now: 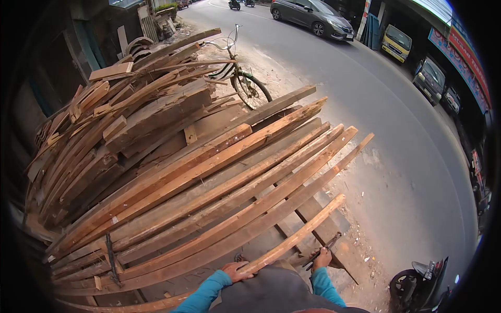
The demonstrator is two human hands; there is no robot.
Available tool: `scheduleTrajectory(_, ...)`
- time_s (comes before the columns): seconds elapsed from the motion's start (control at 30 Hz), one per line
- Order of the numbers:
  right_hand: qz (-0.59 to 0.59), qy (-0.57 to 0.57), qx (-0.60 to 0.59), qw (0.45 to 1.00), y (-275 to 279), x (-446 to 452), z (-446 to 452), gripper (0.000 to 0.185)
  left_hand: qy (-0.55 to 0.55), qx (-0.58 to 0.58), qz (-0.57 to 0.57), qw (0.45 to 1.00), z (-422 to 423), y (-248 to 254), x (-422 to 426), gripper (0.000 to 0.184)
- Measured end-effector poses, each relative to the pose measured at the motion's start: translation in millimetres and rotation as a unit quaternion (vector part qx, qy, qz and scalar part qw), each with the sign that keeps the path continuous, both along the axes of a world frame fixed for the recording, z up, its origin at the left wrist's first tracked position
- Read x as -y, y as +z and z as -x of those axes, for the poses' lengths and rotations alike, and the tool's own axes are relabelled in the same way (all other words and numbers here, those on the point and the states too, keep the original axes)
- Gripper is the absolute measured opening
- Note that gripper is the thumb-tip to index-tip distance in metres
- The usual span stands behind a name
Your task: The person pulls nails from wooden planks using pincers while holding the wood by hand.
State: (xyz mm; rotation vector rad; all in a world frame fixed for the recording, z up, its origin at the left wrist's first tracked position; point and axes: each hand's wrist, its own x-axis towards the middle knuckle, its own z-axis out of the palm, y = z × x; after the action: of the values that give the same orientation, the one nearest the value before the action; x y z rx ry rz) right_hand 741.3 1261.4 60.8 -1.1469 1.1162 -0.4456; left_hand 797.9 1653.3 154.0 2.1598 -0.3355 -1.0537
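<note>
A long wooden beam [297, 236] runs from low at the left, past my lap, and up to the right. My left hand [236, 272] is closed on this beam near my body, its fingers curled over the wood. To the right of the beam, my right hand [322, 259] grips dark metal pincers [332, 241]. Their head points up and away, and the handles show below my fist. Beneath the hand lie weathered planks [347, 253]. Several more long beams [250, 219] lie side by side just beyond.
A dark metal bar-like tool [111, 255] rests across the beams at left. Behind them rises a tall pile of old timber [151, 112]. A bicycle [245, 83] stands beyond the pile. Cars, including a grey car [313, 16], are along the road [396, 141]; a motorcycle [417, 284] is at lower right.
</note>
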Motion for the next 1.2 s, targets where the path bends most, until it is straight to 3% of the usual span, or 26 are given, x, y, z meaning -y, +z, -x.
scheduleTrajectory(0.23,0.063,-0.013,-0.018,0.998,23,5,-3,0.020,-0.002,-0.052,0.016,0.999,9,3,-35,0.070)
scheduleTrajectory(0.3,-0.132,-0.012,-0.022,0.991,21,11,2,0.021,0.012,-0.041,0.024,0.999,14,4,-43,0.062)
scheduleTrajectory(0.43,-0.166,-0.004,-0.056,0.984,21,15,-1,0.021,0.014,-0.043,0.015,0.999,24,-6,-46,0.060)
scheduleTrajectory(0.5,-0.152,-0.001,-0.048,0.987,22,16,1,0.022,0.065,0.076,0.058,0.993,32,-9,-43,0.049)
scheduleTrajectory(0.63,-0.089,0.005,-0.006,0.996,19,17,7,0.022,0.184,0.169,0.073,0.966,50,0,-31,0.028)
scheduleTrajectory(0.7,0.008,-0.003,0.002,1.000,21,16,8,0.022,0.235,0.227,0.007,0.945,55,3,-26,0.011)
scheduleTrajectory(0.77,-0.046,0.013,-0.017,0.999,18,24,8,0.022,0.249,0.247,0.001,0.936,59,-3,-24,0.010)
scheduleTrajectory(0.87,-0.144,0.065,-0.040,0.987,21,35,11,0.022,0.262,0.280,-0.015,0.923,68,-4,-18,0.011)
scheduleTrajectory(1.07,-0.075,0.137,-0.063,0.986,51,26,9,0.035,0.280,0.194,-0.011,0.940,58,11,-19,0.019)
scheduleTrajectory(1.17,-0.075,0.158,-0.056,0.983,59,23,25,0.032,0.243,0.068,-0.062,0.966,52,18,-39,0.064)
scheduleTrajectory(1.2,-0.074,0.200,-0.052,0.976,64,20,30,0.031,0.244,0.065,-0.057,0.966,52,20,-46,0.064)
